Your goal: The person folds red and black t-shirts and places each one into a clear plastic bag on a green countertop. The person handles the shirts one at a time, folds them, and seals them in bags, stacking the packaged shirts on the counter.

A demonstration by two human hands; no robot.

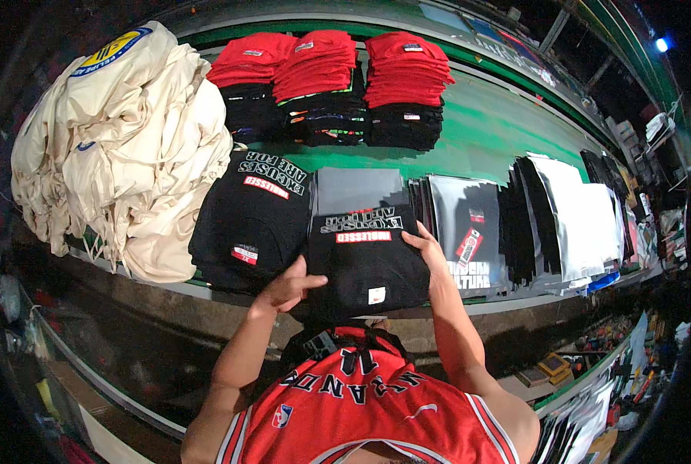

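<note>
In front of me lies a folded black T-shirt (368, 261) with outlined lettering, a red-and-white printed bar and a small white neck label. My right hand (429, 246) grips its right edge, thumb on top and the other fingers mostly hidden. At its lower left edge is my left hand (290, 287), index finger stretched over the black cloth and the other fingers curled; whether it pinches the cloth is unclear. Grey plastic sleeves (358, 184) show beyond the shirt's far edge. Close by on the left rests a stack of similar folded black T-shirts (252, 226).
Cream drawstring bags (130, 145) are heaped at far left. Red folded shirts (406, 69) top black stacks across the green table (479, 127). To the right stand bagged shirts (467, 226) and white plastic packets (574, 214). Behind me are yellow boxes (554, 365) and a green-edged shelf (577, 383).
</note>
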